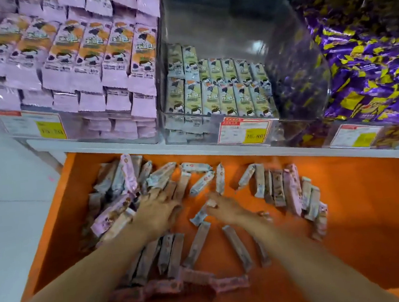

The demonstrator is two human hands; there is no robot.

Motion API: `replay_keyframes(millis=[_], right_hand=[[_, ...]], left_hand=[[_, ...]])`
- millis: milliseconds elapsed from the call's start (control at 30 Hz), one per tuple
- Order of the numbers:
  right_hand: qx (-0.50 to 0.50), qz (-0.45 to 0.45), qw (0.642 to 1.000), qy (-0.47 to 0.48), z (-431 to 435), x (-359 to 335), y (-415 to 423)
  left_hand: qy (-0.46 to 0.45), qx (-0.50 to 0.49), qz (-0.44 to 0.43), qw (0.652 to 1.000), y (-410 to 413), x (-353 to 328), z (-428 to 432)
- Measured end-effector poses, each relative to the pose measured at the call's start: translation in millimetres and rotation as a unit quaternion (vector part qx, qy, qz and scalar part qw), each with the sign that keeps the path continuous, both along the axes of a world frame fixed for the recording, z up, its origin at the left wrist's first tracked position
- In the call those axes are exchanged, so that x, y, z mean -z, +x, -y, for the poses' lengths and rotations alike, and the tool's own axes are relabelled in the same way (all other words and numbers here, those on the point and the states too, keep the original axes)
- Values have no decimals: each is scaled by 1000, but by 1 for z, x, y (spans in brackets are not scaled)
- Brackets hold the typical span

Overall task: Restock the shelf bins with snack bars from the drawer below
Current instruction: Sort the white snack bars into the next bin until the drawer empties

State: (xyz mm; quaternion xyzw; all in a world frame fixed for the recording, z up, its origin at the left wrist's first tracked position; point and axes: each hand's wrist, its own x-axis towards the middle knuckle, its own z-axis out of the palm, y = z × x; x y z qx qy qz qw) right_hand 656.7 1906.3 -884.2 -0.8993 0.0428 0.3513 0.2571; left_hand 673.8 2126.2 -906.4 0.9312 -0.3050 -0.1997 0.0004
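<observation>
Our bare forearms (96,284) reached in from the bottom edge over the wide orange drawer (359,207), where loose pink and grey foil-wrapped snack bars (172,252) lay scattered. At the far left, on the white shelf (119,144) above the drawer, the clear plastic bin of pink packets (73,65) was stacked full. Below it our left hand (158,210) lay flat with fingers spread, pressing on the heap of bars at the drawer's left side. Just beside it our right hand (224,209) pinched one pale wrapped bar (200,217), though blur hid the fingertips. Above, the middle clear bin of green-grey packets (219,87) was filled only low, with a yellow price label (245,131) on its front. Further right more bars leaned together in the drawer, and the right-hand bin held purple and yellow wrapped sweets (368,59)
</observation>
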Motion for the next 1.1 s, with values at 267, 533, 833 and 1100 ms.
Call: replay_keyframes(millis=[267, 533, 833, 1100], right_hand=[[-11, -39, 998, 42, -11, 52, 8], [122, 7, 990, 72, 5, 67, 1], [131, 39, 975, 176, 20, 36, -10], [126, -16, 981, 144, 22, 17, -16]], left_hand=[[34, -48, -52, 997, 18, 27, 33], [-25, -34, 39, 998, 26, 47, 39], [-136, -158, -24, 978, 22, 17, 43], [-93, -96, -159, 978, 5, 14, 44]])
